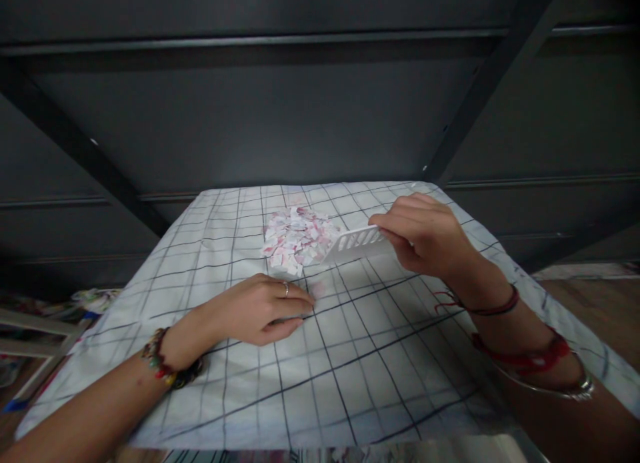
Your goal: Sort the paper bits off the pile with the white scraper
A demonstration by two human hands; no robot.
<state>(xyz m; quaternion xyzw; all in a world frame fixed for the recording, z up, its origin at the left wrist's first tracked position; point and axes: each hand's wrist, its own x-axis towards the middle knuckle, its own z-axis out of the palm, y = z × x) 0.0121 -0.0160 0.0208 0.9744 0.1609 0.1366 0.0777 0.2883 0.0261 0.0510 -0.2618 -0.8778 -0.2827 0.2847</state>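
A heap of small torn paper scraps (299,237), white with pink patches, lies on a checked tablecloth (345,336). My right hand (423,233) is closed on the upper right end of a white slotted plastic piece (357,244). That piece is tilted, and its left end meets the right side of the heap. Its full shape is partly hidden by my fingers. My left hand (267,308) rests palm down on the cloth just in front of the heap, fingers loosely stretched and thumb apart. Nothing shows in it.
Dark panels (280,116) stand right behind the table's far edge. A pale wooden frame (40,346) is low at the left, beside the table. Blurred items sit below the near edge of the cloth. Wooden floor (595,303) shows at the right.
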